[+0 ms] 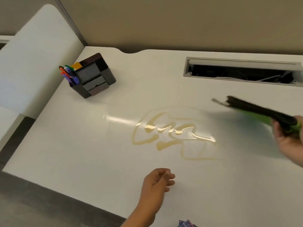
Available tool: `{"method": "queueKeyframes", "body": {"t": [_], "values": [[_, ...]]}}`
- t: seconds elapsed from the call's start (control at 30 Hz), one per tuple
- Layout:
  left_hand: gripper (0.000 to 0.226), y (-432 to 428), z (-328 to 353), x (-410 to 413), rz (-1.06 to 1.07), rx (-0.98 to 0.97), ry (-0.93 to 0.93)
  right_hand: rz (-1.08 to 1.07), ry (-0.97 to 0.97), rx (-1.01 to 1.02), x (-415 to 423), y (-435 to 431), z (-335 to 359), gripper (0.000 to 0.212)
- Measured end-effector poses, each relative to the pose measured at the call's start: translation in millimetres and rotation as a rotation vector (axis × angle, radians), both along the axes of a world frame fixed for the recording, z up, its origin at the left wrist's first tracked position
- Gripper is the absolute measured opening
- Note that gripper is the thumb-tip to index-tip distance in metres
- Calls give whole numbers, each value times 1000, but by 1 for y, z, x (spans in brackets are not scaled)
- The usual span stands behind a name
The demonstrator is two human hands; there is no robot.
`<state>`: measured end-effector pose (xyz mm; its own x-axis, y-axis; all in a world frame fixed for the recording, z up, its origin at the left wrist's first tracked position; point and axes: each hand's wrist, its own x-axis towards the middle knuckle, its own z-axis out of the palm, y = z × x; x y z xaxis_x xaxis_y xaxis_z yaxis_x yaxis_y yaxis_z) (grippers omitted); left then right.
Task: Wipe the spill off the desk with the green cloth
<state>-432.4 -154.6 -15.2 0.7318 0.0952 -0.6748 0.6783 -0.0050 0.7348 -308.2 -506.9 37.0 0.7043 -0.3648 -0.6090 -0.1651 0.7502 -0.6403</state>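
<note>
Right hand (288, 141) fingers clamp one end of the folded green cloth (255, 114), light and floppy; left hand (157, 181) loosely curled, empty; spill (172, 136) thin, slick on the surface (82, 145).

A tan partition wall (180, 22) backs the white desk (82, 153), grey floor (24, 210) below, ceiling light glaring off the top.

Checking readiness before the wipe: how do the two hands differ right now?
The right hand grips the green cloth raised off the desk, right of the spill. The left hand holds nothing, fingers loosely curled, nearer than the spill. Neither touches the spill.
</note>
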Motion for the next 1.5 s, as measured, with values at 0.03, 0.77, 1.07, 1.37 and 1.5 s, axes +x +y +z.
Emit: {"method": "queueKeyframes", "body": {"t": [0.03,0.77,1.07,1.37,1.5], "values": [[28,-1,4,7,-13,-84,86,93,-8,2,-7,28,8,34],[34,271,-32,41,-120,559,-223,1179,431,-1759,-95,304,-37,71],[58,298,-92,132,-386,1105,-464,1352,257,-1911,-51,399,-120,101],[59,296,-108,135,-393,1211,-458,1044,225,-2022,-35,395,-149,52],[58,295,-108,134,-391,1214,-441,915,300,-1996,8,387,-149,51]]}}
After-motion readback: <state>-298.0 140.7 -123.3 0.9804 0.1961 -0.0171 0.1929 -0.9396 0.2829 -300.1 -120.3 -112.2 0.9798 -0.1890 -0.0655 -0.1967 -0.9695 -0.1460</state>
